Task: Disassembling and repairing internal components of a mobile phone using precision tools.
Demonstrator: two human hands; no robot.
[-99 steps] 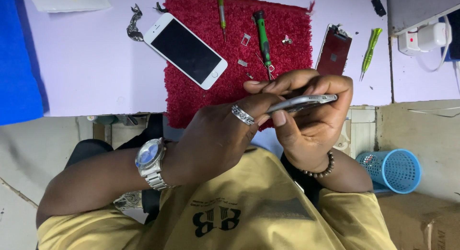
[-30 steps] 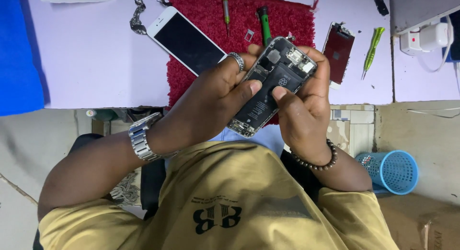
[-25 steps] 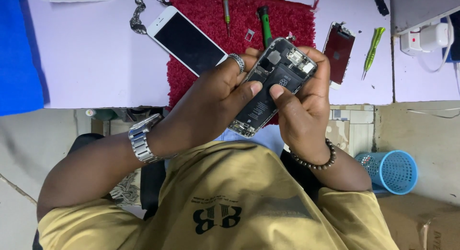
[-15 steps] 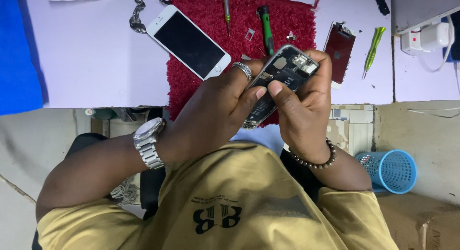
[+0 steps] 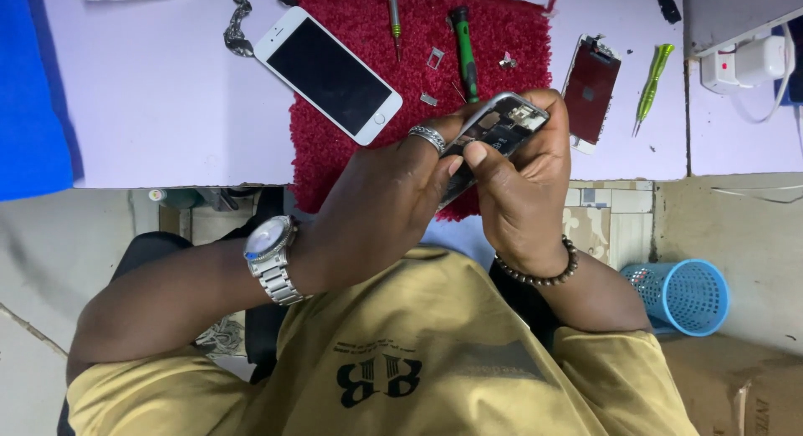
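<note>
You hold the opened phone body (image 5: 495, 128) up above the near edge of the red mat (image 5: 493, 43), tilted so that its exposed insides face you. Your left hand (image 5: 381, 206) wraps its lower end, fingers closed around the frame, and your right hand (image 5: 523, 181) clamps the upper end with the thumb pressed on the inner side. This looks like an inspection or a prying step on the internals; any next move calls for a firm frame grip and a light thumb. The green screwdriver (image 5: 464, 51) lies on the mat just beyond the phone, with small loose parts beside it. The white phone (image 5: 328, 74) lies to the left across the mat's edge, and the detached screen (image 5: 590, 89) to the right. The table edge (image 5: 167, 185) runs just below your hands, with open room over your lap.
</note>
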